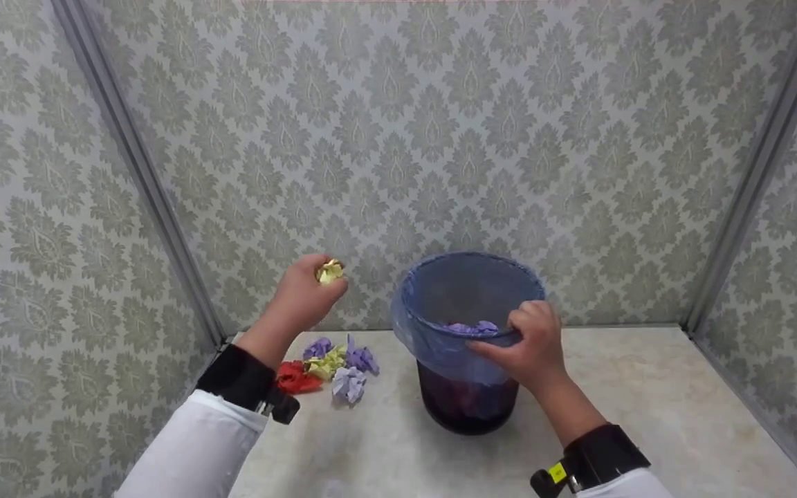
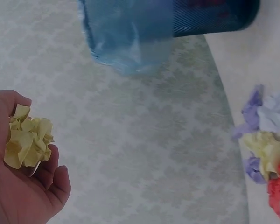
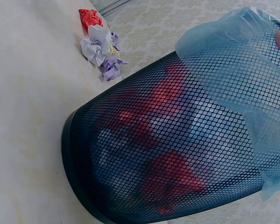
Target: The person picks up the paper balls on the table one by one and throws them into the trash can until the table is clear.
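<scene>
My left hand is raised above the table's back left, curled round a crumpled ball of yellow paper. Part of the ball is hidden by the palm and fingers. On the other side, my right hand grips the near right rim of a dark mesh wastebasket, with the thumb along the front. A blue plastic liner is folded over that rim. Inside, purple crumpled paper shows near the top, and red and pale balls show through the mesh in the right wrist view.
Left of the basket, several crumpled papers lie in a cluster on the pale table: a red one, a yellow one, a pale lilac one and purple ones. A patterned wall stands close behind.
</scene>
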A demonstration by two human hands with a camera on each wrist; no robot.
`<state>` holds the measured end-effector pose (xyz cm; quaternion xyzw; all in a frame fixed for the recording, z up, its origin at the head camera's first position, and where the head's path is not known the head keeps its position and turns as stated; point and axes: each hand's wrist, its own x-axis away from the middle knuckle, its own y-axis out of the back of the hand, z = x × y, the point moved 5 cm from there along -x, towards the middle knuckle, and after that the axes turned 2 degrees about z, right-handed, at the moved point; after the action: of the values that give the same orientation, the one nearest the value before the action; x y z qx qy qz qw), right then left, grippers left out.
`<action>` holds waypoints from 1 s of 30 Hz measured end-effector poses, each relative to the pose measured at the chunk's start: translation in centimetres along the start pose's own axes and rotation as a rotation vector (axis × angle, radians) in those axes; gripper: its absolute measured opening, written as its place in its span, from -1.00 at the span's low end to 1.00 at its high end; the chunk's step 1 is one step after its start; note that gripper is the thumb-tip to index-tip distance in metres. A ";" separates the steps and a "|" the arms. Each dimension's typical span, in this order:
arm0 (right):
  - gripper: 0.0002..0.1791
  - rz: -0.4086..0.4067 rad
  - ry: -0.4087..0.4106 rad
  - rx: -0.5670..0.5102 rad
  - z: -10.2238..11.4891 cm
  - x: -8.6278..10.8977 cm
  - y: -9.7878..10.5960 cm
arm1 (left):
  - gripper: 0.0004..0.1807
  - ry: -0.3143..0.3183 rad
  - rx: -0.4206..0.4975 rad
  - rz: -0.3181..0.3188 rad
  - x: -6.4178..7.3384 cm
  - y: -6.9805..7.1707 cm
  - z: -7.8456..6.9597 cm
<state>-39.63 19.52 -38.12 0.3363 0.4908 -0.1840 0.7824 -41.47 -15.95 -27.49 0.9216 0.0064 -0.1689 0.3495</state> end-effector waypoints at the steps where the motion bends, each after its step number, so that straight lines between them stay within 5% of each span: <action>1: -0.15 0.004 -0.003 0.000 0.0 0.0 0.0 | -0.70 -0.010 0.005 -0.001 -0.3 -0.1 -0.6; 8: -0.15 0.010 -0.006 -0.005 0.2 -0.2 0.0 | -0.74 -0.079 0.026 0.017 -2.3 -2.5 -4.5; 20: -0.13 -0.044 0.039 -0.003 0.4 -0.3 0.4 | -0.70 -0.097 0.106 0.059 -4.6 -7.9 -9.2; 25: -0.12 -0.041 0.031 0.009 0.2 -0.3 0.4 | -0.68 -0.115 0.108 0.063 -5.0 -10.7 -9.9; 30: -0.15 -0.009 0.022 0.023 0.1 -0.2 0.2 | -0.71 -0.109 0.071 0.072 -4.5 -13.3 -8.9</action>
<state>-39.46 19.57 -37.85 0.3450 0.4985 -0.1895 0.7724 -44.71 0.34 -28.37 0.9225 -0.0516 -0.2061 0.3222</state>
